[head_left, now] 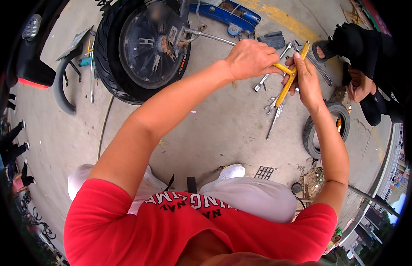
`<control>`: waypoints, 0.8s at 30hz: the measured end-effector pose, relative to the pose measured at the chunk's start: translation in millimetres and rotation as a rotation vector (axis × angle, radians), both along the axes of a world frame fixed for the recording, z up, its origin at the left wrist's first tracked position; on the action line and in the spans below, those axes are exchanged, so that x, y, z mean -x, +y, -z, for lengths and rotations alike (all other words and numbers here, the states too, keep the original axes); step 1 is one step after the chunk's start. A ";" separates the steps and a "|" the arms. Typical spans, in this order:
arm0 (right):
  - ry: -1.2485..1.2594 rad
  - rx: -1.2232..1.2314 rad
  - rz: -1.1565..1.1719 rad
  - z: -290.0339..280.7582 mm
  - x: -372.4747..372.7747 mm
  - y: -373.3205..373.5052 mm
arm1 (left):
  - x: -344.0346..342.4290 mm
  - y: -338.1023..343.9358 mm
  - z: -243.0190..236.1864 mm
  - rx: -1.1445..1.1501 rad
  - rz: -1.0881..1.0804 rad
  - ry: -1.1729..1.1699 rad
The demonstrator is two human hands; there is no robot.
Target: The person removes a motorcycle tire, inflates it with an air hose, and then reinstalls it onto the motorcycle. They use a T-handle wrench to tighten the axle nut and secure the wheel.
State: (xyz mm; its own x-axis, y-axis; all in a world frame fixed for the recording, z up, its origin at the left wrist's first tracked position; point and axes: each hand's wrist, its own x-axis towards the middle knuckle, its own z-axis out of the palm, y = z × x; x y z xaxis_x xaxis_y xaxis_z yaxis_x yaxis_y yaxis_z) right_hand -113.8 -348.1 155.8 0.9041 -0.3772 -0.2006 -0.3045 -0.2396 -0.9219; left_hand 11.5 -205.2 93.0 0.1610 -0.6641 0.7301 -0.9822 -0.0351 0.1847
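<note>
A T-handle socket wrench (282,94) with a yellow crossbar and a long metal shaft stretches from my hands to the wheel hub. My left hand (252,58) is closed around its shaft near the yellow end. Around the crossbar, my right hand (307,79) is closed, thumb on the near face and some fingers behind it. The shaft's far end meets the axle area of a wheel (146,48) with a black tyre and a dark hub. Whether its socket sits on a nut is too small to tell.
Several spanners (271,106) and metal tools lie below my hands on the concrete. A loose tyre (309,135) stands at right, near a crouching person in black (370,53). A blue metal part (228,17) lies beyond the wheel; a curved grey fender (60,84) lies left.
</note>
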 end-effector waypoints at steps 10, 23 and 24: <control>0.243 -0.176 0.045 -39.2 -19.7 -0.6 | -2.3 -0.1 -16.3 0.101 0.017 0.031; -0.518 1.678 -0.502 -32.2 4.1 -21.6 | -4.8 1.5 -29.6 -0.011 0.016 0.216; -0.557 1.630 -0.512 -27.0 0.5 -29.0 | -4.9 0.4 -30.7 -0.004 0.023 0.207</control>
State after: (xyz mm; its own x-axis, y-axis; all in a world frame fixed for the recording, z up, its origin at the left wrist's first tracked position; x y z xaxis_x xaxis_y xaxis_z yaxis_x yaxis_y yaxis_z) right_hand -114.3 -377.1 182.9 0.8071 0.4468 0.3860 0.3160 -0.8791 0.3568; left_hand 16.4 -204.8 123.6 0.2923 -0.6725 0.6800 -0.9237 -0.0145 0.3828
